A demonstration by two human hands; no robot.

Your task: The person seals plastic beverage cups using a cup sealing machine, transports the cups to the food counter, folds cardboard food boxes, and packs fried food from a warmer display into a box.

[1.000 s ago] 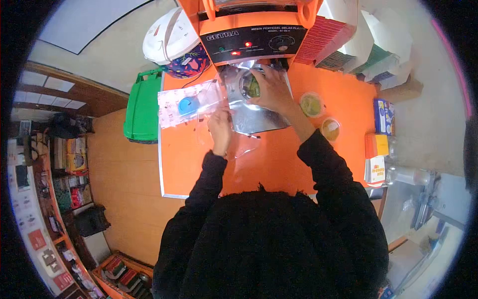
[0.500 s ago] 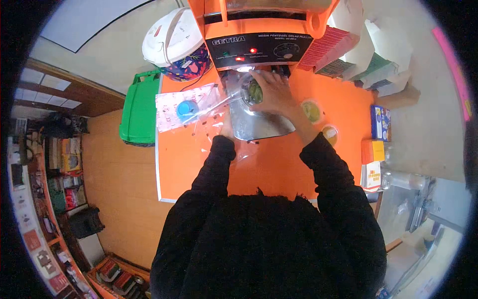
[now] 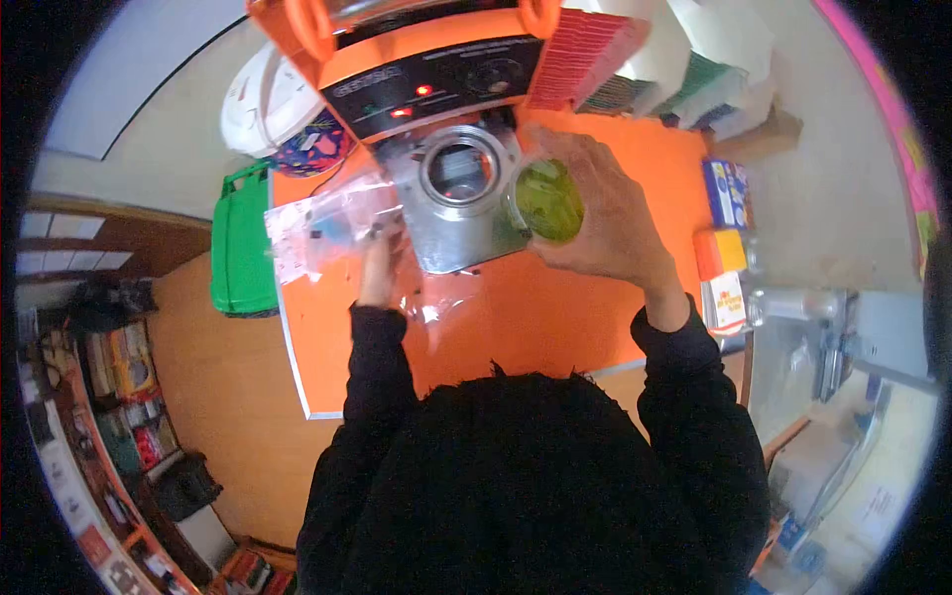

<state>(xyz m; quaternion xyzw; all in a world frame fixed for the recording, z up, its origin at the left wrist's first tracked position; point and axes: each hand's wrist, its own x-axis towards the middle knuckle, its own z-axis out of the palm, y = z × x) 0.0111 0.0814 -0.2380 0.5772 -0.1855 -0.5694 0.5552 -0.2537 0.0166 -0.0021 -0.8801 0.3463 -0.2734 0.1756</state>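
My right hand (image 3: 610,218) grips a clear plastic cup (image 3: 548,201) with green contents, just right of the metal cup tray. The round holder (image 3: 460,169) in that tray (image 3: 451,248) has no cup in it. Behind it stands the orange cup-sealing machine (image 3: 436,84), with red lights lit on its black panel. Left of the tray, my left hand (image 3: 379,266) is closed on clear plastic film (image 3: 372,198), its fingertips partly blurred. A blue round thing (image 3: 339,230) shows hazily through the film, on a pink patterned sheet (image 3: 288,223).
A green lidded box (image 3: 243,243) stands at the orange table's (image 3: 516,322) left edge. A white-lidded container (image 3: 268,104) is behind it. Stacked cartons (image 3: 585,59) lean at the back right. Small boxes (image 3: 719,255) line the right edge.
The cup has come out of the holder, moving right in my right hand. My left hand has moved left from beside the tray, and the film shifted with it. The whole view has turned slightly.
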